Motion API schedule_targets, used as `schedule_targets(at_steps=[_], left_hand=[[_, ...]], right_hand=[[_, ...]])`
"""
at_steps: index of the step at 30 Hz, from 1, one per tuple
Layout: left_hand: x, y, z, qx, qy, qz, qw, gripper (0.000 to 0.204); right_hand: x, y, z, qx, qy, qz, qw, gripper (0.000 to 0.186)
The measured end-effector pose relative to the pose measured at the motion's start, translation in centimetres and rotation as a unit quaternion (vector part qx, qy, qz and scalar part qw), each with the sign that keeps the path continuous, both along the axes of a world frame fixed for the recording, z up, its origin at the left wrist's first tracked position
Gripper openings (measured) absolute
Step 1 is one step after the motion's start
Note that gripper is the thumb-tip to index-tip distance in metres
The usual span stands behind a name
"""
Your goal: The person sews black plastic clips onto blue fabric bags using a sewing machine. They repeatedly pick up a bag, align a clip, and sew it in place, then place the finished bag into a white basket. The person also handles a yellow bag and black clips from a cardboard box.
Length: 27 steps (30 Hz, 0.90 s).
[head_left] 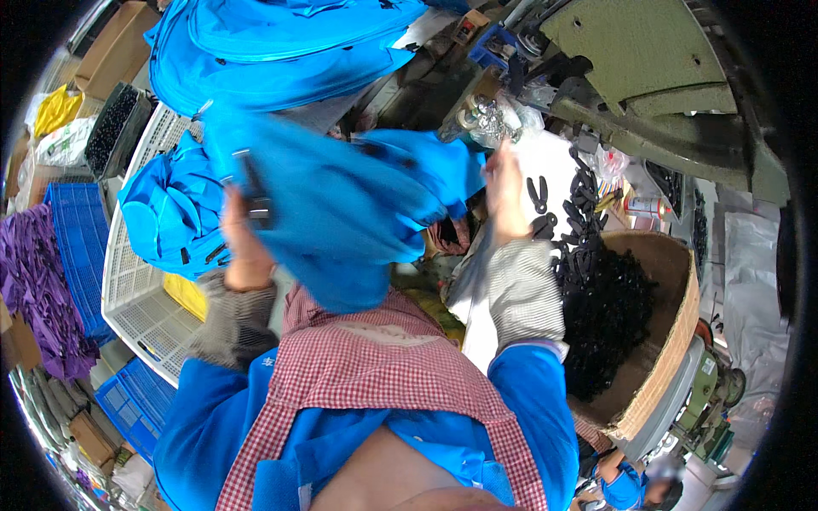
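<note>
My left hand (pixel 245 255) grips blue fabric (pixel 324 213), a black fastener on it near my fingers. The fabric, blurred, hangs across the middle and stretches toward my right hand (pixel 504 192), whose fingers are smeared, so their grip is unclear. Beside that hand, black clip-like parts (pixel 537 194) lie on a white surface (pixel 541 160), with silvery pieces in clear bags (pixel 486 119) above. A cardboard box (pixel 669 341) of small black parts (pixel 605 324) sits at my right. More blue fabric (pixel 170 204) fills a white plastic basket (pixel 136 307) at my left.
Blue fabric pieces (pixel 281 43) lie ahead. A green machine (pixel 630 51) stands at upper right. Blue crates (pixel 72 255), purple material (pixel 34 289) and a brown carton (pixel 115 47) are at left. A person in blue (pixel 622 485) is at lower right.
</note>
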State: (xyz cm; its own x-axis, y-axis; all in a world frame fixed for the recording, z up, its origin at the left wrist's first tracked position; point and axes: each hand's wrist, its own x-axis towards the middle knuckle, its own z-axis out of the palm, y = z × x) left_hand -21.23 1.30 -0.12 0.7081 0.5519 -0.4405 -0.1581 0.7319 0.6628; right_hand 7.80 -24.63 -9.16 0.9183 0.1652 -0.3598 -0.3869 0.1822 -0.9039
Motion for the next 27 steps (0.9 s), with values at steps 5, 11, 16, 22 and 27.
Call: schedule_targets(at_steps=[5, 11, 16, 22, 27], left_hand=[[-11.0, 1.0, -9.1, -0.114, -0.041, 0.044, 0.992, 0.059], [-15.3, -7.8, -14.0, -0.534, -0.14, 0.073, 0.831, 0.065], [-15.3, -8.2, -12.0, -0.315, -0.023, 0.033, 0.948, 0.069], [-15.7, -8.9, -8.3, -0.269, -0.002, 0.021, 0.963, 0.072], [-17.5, -10.7, -10.3, -0.31, -0.014, 0.019, 0.95, 0.073]], right_hand=[[-9.9, -5.1, -12.7, -0.029, 0.379, 0.035, 0.924, 0.052], [-9.1, -8.7, -13.8, 0.18, 0.403, 0.127, 0.888, 0.017], [-16.0, -10.7, -20.4, -0.294, 0.233, 0.25, 0.892, 0.041], [-23.0, -10.8, -23.5, -0.21, 0.381, 0.285, 0.855, 0.053], [-19.4, -8.6, -22.3, -0.098, 0.415, 0.25, 0.869, 0.062]])
